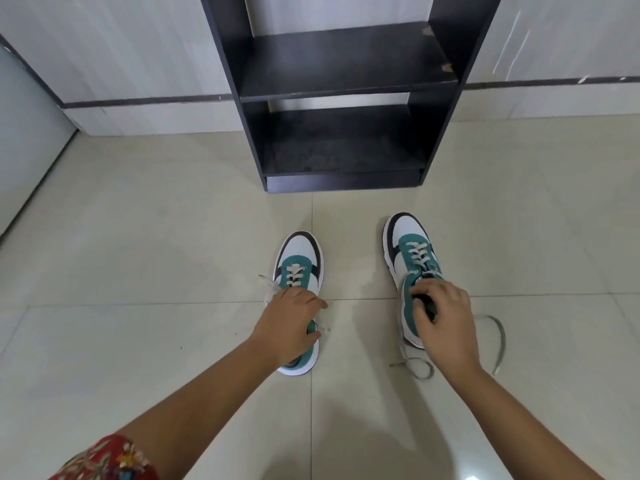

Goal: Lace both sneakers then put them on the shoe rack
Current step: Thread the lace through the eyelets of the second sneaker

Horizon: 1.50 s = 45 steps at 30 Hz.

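A: Log positions. Where are the two shoes?

B: Both stand on the pale glossy tiled floor (138, 271), toes pointing to 12 o'clock, toward the dark, almost black wooden shoe rack (341, 133). The left white, teal and black low-top sneaker (299, 258) sits just left of the vertical tile joint; the right white, teal and black low-top sneaker (408, 251) sits at its 3 o'clock, slightly farther forward, well apart from it.

A: Hands?

B: Left hand (292, 323) lies over the rear half of the left sneaker, fingers curled around its collar, gripping it. Right hand (445, 318) covers the collar of the right sneaker, fingers curled down into the opening; it appears to grip the collar, though the contact is partly hidden.

A: Laces?

B: Cream laces are crossed through the front eyelets of both shoes. On the left sneaker, loose frayed lace ends (268, 289) stick out at 9 o'clock of the hand. On the right sneaker, long loose grey-cream lace ends (498, 341) trail over the floor at 3 and 6 o'clock of the hand.

A: Rack?

B: At 12 o'clock of both shoes, against the white panelled wall (121, 46). Two shelves are visible.

A: Else?

B: Red floral-patterned sleeve (104, 460) at lower left.
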### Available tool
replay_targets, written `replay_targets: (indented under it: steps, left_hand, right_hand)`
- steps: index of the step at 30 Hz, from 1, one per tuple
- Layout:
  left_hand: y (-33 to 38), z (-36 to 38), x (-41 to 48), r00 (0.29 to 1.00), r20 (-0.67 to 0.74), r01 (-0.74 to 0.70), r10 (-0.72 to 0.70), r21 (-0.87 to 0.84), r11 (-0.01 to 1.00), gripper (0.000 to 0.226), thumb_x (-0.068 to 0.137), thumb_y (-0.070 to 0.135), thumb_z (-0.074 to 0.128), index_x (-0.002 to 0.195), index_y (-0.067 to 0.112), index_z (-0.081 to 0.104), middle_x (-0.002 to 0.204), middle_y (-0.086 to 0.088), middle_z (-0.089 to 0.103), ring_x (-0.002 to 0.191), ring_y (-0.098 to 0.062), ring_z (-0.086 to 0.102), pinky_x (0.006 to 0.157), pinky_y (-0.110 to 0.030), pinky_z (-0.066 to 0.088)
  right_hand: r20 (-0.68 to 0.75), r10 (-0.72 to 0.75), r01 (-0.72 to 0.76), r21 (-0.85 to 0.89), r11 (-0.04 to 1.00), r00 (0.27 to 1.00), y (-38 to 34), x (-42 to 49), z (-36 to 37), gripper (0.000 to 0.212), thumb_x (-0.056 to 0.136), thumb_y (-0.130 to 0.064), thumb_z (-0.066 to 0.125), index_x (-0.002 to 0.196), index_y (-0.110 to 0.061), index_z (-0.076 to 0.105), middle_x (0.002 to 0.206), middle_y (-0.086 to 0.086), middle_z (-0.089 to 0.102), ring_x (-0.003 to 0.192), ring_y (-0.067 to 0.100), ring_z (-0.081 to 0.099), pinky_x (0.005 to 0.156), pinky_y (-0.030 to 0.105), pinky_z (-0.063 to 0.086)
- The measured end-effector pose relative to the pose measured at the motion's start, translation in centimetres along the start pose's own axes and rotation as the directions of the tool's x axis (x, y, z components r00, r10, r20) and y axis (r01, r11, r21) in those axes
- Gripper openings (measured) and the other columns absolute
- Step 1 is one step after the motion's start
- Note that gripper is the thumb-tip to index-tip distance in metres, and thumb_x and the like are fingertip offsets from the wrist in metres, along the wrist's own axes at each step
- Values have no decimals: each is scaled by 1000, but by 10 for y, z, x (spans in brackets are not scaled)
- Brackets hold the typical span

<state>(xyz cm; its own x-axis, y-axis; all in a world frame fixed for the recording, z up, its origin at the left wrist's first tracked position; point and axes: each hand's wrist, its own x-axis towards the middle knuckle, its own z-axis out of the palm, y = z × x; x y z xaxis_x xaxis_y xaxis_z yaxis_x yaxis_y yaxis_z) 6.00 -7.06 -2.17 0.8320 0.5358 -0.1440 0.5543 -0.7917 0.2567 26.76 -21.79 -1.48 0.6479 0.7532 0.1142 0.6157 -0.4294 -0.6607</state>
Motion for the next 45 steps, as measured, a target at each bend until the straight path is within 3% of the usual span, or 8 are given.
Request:
replay_targets:
  steps: [8,13,20,27,34,40,43,45]
  left_hand:
    - [1,13,5,997,-76,-23,24,18,1000,38,70,23,73,106,14,69,113,-5,66,110,-29,58,99,-43,46]
    - [30,2,24,984,-176,-19,-40,-324,946,32,87,26,58,119,23,60,124,7,58,118,-11,47,101,-21,34]
    - [77,9,60,958,197,286,-207,-664,691,33,92,21,52,125,18,50,129,0,54,118,-16,52,99,-27,39]
    - [82,13,63,968,0,205,-250,-574,793,7,93,22,47,88,23,43,83,4,56,79,-19,57,73,-39,47]
    - [73,-38,70,939,-63,126,-337,-851,510,7,91,19,53,95,22,57,49,9,46,47,-13,40,50,-31,39]
    - [49,-43,67,924,235,376,-302,-418,827,25,92,41,45,97,20,56,78,1,64,73,-19,61,65,-30,43]
    - [47,-21,62,932,285,240,-224,-20,971,46,90,44,46,129,22,45,132,-4,53,120,-25,49,95,-38,41]
    - [52,-14,62,982,147,136,-117,-130,982,53,91,37,48,140,25,34,145,1,41,132,-22,38,107,-37,34]
  right_hand:
    - [191,452,-480,145,865,871,22,23,-7,52,81,-12,61,131,-14,46,128,8,59,110,30,57,85,36,46]
    - [214,459,-489,121,864,863,12,10,0,55,75,-17,65,127,-13,46,122,10,60,106,31,60,86,42,51]
    - [307,440,-505,174,846,844,7,-8,14,48,83,-24,60,128,-17,45,124,4,55,108,20,56,87,35,48]
    - [330,431,-476,64,877,840,17,-2,7,48,77,-43,66,119,-29,49,111,-7,62,90,13,65,78,37,53]
    - [299,448,-481,43,876,842,11,5,7,46,78,-40,62,120,-27,47,112,-2,61,94,19,62,76,33,45]
    - [331,446,-441,-94,892,831,10,11,3,48,78,-46,57,120,-28,45,113,0,58,98,23,61,78,35,48]
    - [311,406,-372,-165,914,859,11,14,-3,45,82,-53,52,120,-28,49,113,-3,58,103,22,61,74,32,43]
    - [261,351,-322,-148,935,899,8,15,-6,36,85,-51,51,112,-29,55,107,-7,61,96,18,62,71,30,43]
